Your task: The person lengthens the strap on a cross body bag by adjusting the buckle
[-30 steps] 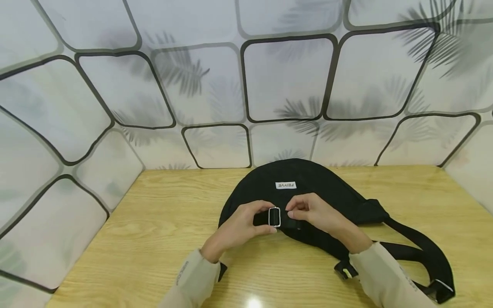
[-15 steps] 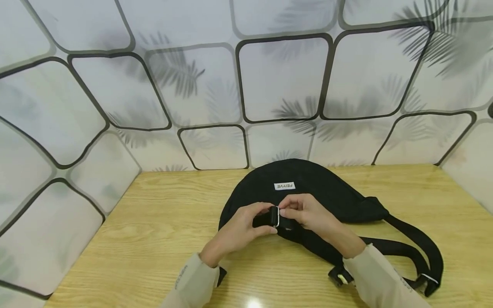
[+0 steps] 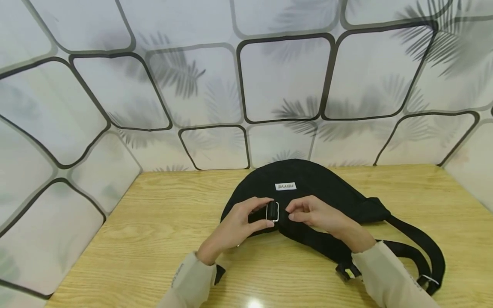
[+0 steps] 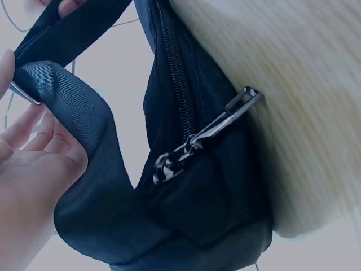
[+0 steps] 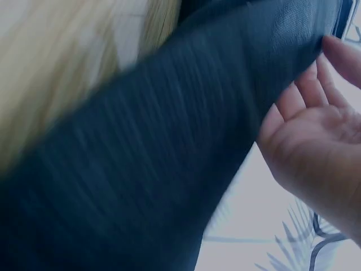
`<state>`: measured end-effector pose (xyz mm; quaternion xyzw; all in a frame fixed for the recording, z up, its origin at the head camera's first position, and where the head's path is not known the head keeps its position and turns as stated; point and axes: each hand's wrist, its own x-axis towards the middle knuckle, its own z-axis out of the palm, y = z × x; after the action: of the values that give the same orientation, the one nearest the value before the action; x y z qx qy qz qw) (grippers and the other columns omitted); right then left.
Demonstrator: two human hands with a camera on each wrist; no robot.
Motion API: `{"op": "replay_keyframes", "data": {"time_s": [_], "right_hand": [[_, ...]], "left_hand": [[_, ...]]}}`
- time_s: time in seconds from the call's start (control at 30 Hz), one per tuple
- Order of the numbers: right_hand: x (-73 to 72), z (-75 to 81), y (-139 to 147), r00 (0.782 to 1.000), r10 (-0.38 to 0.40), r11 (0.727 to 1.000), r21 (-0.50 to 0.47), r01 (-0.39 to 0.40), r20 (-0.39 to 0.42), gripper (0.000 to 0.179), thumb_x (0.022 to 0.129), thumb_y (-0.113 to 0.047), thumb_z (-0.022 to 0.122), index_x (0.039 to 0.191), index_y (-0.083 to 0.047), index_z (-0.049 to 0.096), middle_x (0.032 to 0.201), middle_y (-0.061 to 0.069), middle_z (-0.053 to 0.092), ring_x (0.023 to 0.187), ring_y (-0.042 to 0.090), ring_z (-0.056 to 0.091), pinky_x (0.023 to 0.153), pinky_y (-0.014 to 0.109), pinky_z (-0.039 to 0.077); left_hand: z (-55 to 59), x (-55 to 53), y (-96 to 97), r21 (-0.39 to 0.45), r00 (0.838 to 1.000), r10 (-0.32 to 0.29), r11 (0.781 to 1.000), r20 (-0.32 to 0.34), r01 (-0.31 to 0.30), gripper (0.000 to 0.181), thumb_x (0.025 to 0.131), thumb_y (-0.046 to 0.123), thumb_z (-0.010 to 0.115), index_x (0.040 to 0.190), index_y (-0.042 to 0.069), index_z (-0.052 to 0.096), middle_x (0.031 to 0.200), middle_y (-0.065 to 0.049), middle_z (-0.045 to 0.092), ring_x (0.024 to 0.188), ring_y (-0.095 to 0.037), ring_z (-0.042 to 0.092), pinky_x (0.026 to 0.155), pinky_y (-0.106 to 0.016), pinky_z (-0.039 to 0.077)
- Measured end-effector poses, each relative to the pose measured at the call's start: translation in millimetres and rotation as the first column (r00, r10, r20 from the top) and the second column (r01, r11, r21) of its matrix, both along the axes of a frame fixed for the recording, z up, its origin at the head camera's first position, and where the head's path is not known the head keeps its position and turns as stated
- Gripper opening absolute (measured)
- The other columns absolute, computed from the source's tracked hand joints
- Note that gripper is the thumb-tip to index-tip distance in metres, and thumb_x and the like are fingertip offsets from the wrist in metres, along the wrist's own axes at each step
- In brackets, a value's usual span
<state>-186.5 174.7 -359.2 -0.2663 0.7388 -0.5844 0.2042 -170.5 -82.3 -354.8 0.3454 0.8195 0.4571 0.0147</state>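
Between 2 hands, metal buckle, black strap, bag beyond.

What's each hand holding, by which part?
The left hand pinches the metal buckle by its opposite edges; whether the right hand grips the black strap cannot be told.

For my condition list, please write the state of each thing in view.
Black bag: on the table
Zipper: appears closed where visible
Metal buckle: threaded with black strap
Clip by the right sleeve: fastening unclear
Left hand: gripping the metal buckle
Right hand: pinching the black strap
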Motion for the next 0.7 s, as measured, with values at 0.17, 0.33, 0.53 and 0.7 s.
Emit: {"op": "replay_keyframes", "data": {"time_s": [0.17, 0.33, 0.53, 0.7], "right_hand": [[4.0, -0.6, -5.1, 0.998, -0.042, 0.999, 0.015, 0.043, -0.044, 0.014, 0.099, 0.0, 0.06, 0.101, 0.014, 0.061, 0.075, -0.004, 0.056, 0.073, 0.009, 0.048, 0.068, 0.024, 0.039], [4.9, -2.5, -7.8, 0.996, -0.074, 0.997, 0.01, 0.075, -0.042, 0.012, 0.099, 0.001, 0.059, 0.101, 0.012, 0.062, 0.077, -0.002, 0.058, 0.077, 0.011, 0.052, 0.074, 0.026, 0.043], [5.9, -1.9, -13.6, 0.997, -0.067, 0.997, -0.041, 0.065, -0.029, 0.013, 0.1, 0.001, 0.057, 0.103, 0.012, 0.063, 0.084, -0.001, 0.066, 0.085, 0.012, 0.058, 0.081, 0.026, 0.046], [6.4, -2.2, -14.5, 0.999, -0.041, 0.997, -0.059, 0.041, -0.003, 0.014, 0.1, 0.002, 0.055, 0.103, 0.014, 0.062, 0.082, -0.001, 0.066, 0.072, 0.008, 0.054, 0.069, 0.021, 0.044]], "left_hand": [[-0.5, -0.2, -1.0, -0.003, 1.0, -0.009, 1.0, -0.008, 0.009, 0.044, 0.097, 0.016, 0.072, 0.137, 0.002, 0.06, 0.129, -0.011, 0.064, 0.118, -0.027, 0.061, 0.1, -0.043, 0.049], [-0.5, 0.1, -0.1, -0.028, 1.0, -0.02, 0.999, -0.022, 0.02, 0.047, 0.096, 0.015, 0.073, 0.137, -0.001, 0.059, 0.13, -0.012, 0.063, 0.119, -0.028, 0.061, 0.1, -0.042, 0.05], [-2.4, 0.2, 2.0, -0.052, 0.998, -0.053, 0.997, -0.03, 0.051, 0.051, 0.094, 0.013, 0.075, 0.138, -0.007, 0.057, 0.127, -0.015, 0.064, 0.118, -0.027, 0.061, 0.1, -0.039, 0.049], [-4.4, 1.1, 2.7, -0.055, 0.997, -0.074, 0.996, -0.028, 0.072, 0.051, 0.095, 0.013, 0.074, 0.138, -0.007, 0.056, 0.123, -0.013, 0.065, 0.112, -0.023, 0.063, 0.096, -0.038, 0.051]]}}
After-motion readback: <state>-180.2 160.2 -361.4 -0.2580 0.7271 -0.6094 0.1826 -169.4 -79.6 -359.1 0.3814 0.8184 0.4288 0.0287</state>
